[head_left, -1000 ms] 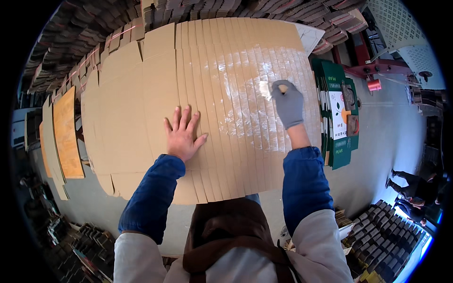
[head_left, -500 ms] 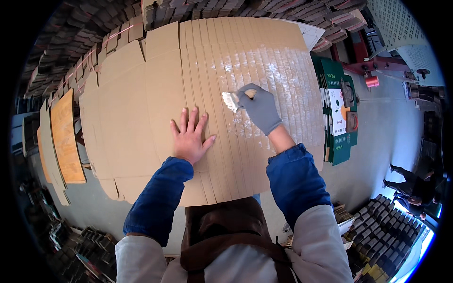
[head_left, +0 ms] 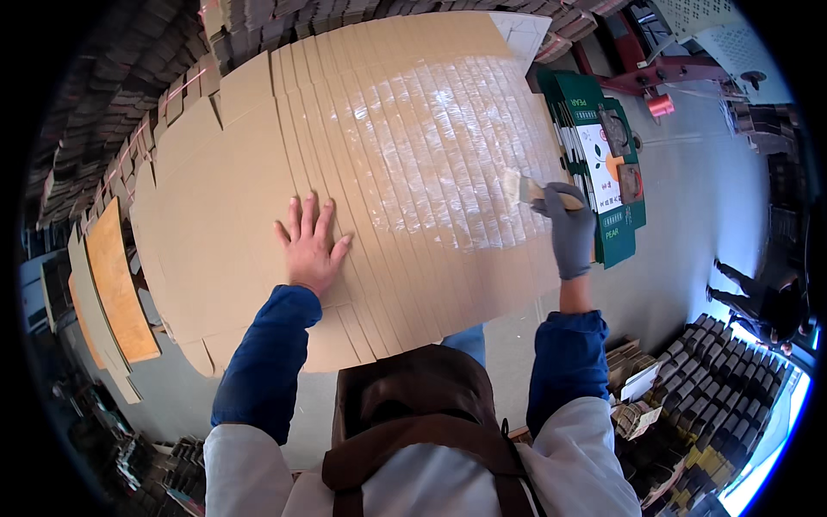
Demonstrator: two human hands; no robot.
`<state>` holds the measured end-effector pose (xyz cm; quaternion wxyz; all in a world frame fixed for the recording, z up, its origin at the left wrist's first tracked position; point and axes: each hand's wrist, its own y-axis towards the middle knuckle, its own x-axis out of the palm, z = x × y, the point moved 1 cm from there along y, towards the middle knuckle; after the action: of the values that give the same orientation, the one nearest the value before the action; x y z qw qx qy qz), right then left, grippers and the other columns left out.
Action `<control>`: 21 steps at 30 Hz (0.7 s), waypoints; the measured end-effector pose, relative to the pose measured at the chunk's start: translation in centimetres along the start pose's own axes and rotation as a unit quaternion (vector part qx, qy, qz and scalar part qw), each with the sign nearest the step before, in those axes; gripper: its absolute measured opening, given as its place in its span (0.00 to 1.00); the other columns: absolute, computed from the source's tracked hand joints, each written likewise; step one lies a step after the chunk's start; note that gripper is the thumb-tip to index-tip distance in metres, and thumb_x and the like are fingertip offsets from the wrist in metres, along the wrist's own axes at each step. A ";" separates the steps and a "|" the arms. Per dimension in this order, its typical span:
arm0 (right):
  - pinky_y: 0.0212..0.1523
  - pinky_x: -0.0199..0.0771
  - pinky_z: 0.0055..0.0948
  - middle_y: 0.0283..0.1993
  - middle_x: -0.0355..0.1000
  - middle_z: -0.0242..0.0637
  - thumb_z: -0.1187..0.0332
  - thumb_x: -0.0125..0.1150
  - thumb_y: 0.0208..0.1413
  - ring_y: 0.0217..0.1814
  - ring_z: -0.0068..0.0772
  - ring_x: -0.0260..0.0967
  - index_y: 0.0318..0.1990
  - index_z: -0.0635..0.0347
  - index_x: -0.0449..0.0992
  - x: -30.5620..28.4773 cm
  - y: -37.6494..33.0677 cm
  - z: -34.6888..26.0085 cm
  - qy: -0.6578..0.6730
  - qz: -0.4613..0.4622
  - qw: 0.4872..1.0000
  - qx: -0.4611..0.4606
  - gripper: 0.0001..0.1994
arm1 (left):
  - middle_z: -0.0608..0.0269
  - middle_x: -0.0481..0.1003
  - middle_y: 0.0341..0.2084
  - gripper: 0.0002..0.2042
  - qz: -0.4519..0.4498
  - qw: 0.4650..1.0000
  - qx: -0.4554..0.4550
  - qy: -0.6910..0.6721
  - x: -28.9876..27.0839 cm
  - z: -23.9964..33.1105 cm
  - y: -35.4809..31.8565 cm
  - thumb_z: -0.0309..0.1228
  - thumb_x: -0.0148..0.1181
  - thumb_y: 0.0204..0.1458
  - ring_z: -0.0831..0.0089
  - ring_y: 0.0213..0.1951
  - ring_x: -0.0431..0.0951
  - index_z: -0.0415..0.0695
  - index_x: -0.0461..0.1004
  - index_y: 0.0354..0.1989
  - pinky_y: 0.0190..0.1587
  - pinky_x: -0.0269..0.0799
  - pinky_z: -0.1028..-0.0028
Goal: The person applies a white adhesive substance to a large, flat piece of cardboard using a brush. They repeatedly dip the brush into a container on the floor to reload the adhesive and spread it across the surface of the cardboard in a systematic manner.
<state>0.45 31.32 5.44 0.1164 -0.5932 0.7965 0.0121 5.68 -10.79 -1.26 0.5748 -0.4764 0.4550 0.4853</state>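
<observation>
A: Right hand (head_left: 572,231)?
B: Grey-gloved, closed around a brush (head_left: 528,189), with part of the wooden handle hidden behind the fingers.

A: And the brush, where exactly?
B: Over the right side of the fanned cardboard sheets (head_left: 422,297), pale bristles to the left, at the edge of a glossy whitish patch (head_left: 448,146). Touching or just above? Cannot tell.

A: Left hand (head_left: 312,252)?
B: Bare, open, palm down on a plain brown stretch of the sheets, fingers spread; palm out of sight.

A: Underneath the sheets?
B: Out of view, impossible to make out.

A: Just beside, on the right?
B: Green-and-white packages (head_left: 616,237), partly covered by two dark blocks (head_left: 615,131), hard to identify.

A: Farther out?
B: A perforated machine panel (head_left: 702,15), cut off at the upper rim, and a dark-clothed person (head_left: 754,299), nearly lost in shadow.
</observation>
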 end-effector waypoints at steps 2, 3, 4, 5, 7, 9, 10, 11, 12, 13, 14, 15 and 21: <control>0.43 0.82 0.28 0.41 0.76 0.41 0.70 0.57 0.64 0.38 0.32 0.79 0.47 0.70 0.75 -8.0 0.2 -1.1 0.027 0.078 0.997 0.008 0.11 | 0.58 0.50 0.73 0.33 0.034 0.999 0.012 0.002 1.4 -0.6 -0.1 0.50 0.52 0.58 0.50 0.74 0.42 0.53 0.56 0.71 0.68 0.36 0.35; 0.44 0.81 0.27 0.41 0.76 0.40 0.68 0.57 0.65 0.39 0.31 0.78 0.48 0.70 0.74 -11.7 0.0 -1.6 0.012 0.108 0.994 -0.001 0.12 | 0.59 0.50 0.73 0.32 0.040 0.999 0.014 0.001 1.5 -0.9 -0.1 0.48 0.50 0.59 0.51 0.75 0.42 0.51 0.55 0.72 0.69 0.35 0.38; 0.44 0.81 0.27 0.41 0.76 0.40 0.68 0.57 0.65 0.40 0.30 0.78 0.48 0.69 0.75 -15.0 0.1 -1.3 0.001 0.141 0.990 -0.005 0.12 | 0.59 0.49 0.74 0.31 0.047 0.999 0.006 -0.025 1.5 -1.0 -0.4 0.45 0.49 0.60 0.53 0.75 0.42 0.50 0.55 0.72 0.70 0.33 0.40; 0.45 0.80 0.27 0.42 0.76 0.39 0.67 0.57 0.65 0.40 0.30 0.78 0.47 0.69 0.75 -18.3 0.2 -0.4 -0.006 0.171 0.985 -0.006 0.12 | 0.60 0.49 0.74 0.30 0.065 0.997 0.014 -0.029 1.7 -1.8 -0.8 0.43 0.47 0.61 0.53 0.75 0.42 0.50 0.55 0.72 0.70 0.32 0.42; 0.45 0.80 0.27 0.42 0.76 0.38 0.66 0.57 0.65 0.40 0.29 0.77 0.48 0.69 0.75 -24.2 0.2 3.2 -0.009 0.202 0.979 0.002 0.12 | 0.58 0.50 0.74 0.28 0.064 0.998 0.017 -0.016 2.0 -1.9 -0.6 0.40 0.45 0.62 0.53 0.75 0.42 0.47 0.55 0.71 0.70 0.33 0.43; 0.45 0.81 0.27 0.44 0.75 0.38 0.67 0.57 0.65 0.41 0.28 0.77 0.48 0.67 0.75 -28.6 0.6 10.2 0.035 0.196 0.979 0.028 0.12 | 0.55 0.50 0.73 0.28 0.078 0.996 0.043 -0.001 2.4 -2.7 -0.6 0.39 0.43 0.63 0.51 0.75 0.42 0.45 0.55 0.71 0.71 0.34 0.44; 0.45 0.81 0.28 0.44 0.75 0.38 0.67 0.57 0.65 0.42 0.28 0.77 0.48 0.66 0.75 -29.5 0.9 13.7 0.037 0.184 0.981 0.053 0.11 | 0.54 0.50 0.73 0.28 0.083 0.996 0.039 0.007 2.7 -3.3 -0.9 0.38 0.43 0.62 0.50 0.75 0.42 0.44 0.54 0.71 0.71 0.35 0.45; 0.46 0.81 0.29 0.45 0.75 0.39 0.68 0.57 0.65 0.43 0.28 0.76 0.49 0.66 0.76 -30.0 1.1 17.5 0.040 0.170 0.981 0.083 0.11 | 0.52 0.50 0.73 0.28 0.085 0.994 0.059 0.018 2.6 -3.3 -0.7 0.37 0.42 0.62 0.50 0.74 0.43 0.42 0.54 0.71 0.71 0.36 0.48; 0.44 0.80 0.29 0.44 0.76 0.39 0.69 0.59 0.63 0.41 0.28 0.76 0.48 0.67 0.76 -30.3 0.9 22.2 0.063 0.166 0.980 0.086 0.11 | 0.49 0.50 0.72 0.28 0.072 0.995 0.057 0.036 2.4 -2.9 -0.4 0.35 0.41 0.62 0.49 0.74 0.44 0.40 0.54 0.70 0.72 0.37 0.50; 0.43 0.80 0.29 0.43 0.76 0.39 0.69 0.61 0.61 0.40 0.27 0.76 0.47 0.68 0.77 -30.2 1.3 26.9 0.089 0.158 0.980 0.084 0.11 | 0.47 0.50 0.72 0.28 0.075 0.994 0.078 0.010 2.7 -4.1 -0.4 0.34 0.41 0.62 0.48 0.73 0.45 0.39 0.54 0.70 0.73 0.38 0.52; 0.44 0.79 0.31 0.44 0.76 0.41 0.70 0.62 0.59 0.41 0.31 0.77 0.48 0.65 0.77 -29.7 1.8 30.7 0.010 0.147 0.986 0.079 0.11 | 0.47 0.49 0.72 0.27 0.074 0.994 0.081 -0.017 2.6 -3.6 -0.3 0.33 0.41 0.62 0.49 0.74 0.44 0.38 0.54 0.70 0.73 0.36 0.53; 0.44 0.78 0.33 0.45 0.76 0.43 0.70 0.62 0.58 0.42 0.36 0.78 0.49 0.61 0.78 -28.6 2.1 34.3 -0.066 0.131 0.986 0.077 0.12 | 0.48 0.48 0.73 0.27 0.067 0.994 0.078 -0.032 2.3 -3.8 -0.3 0.37 0.40 0.64 0.50 0.74 0.44 0.39 0.53 0.71 0.74 0.36 0.55; 0.48 0.74 0.43 0.47 0.74 0.48 0.69 0.60 0.57 0.49 0.54 0.72 0.50 0.53 0.78 -21.9 7.5 53.3 -0.246 -0.009 0.969 0.033 0.13 | 0.52 0.45 0.74 0.28 0.048 0.995 0.019 -0.090 2.1 -4.7 -0.9 0.43 0.33 0.69 0.57 0.75 0.43 0.40 0.49 0.73 0.74 0.35 0.60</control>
<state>8.33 62.54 -42.95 0.3288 -0.5749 0.7379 0.1302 6.55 -15.21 -3.86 0.5989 -0.3973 0.4328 0.5442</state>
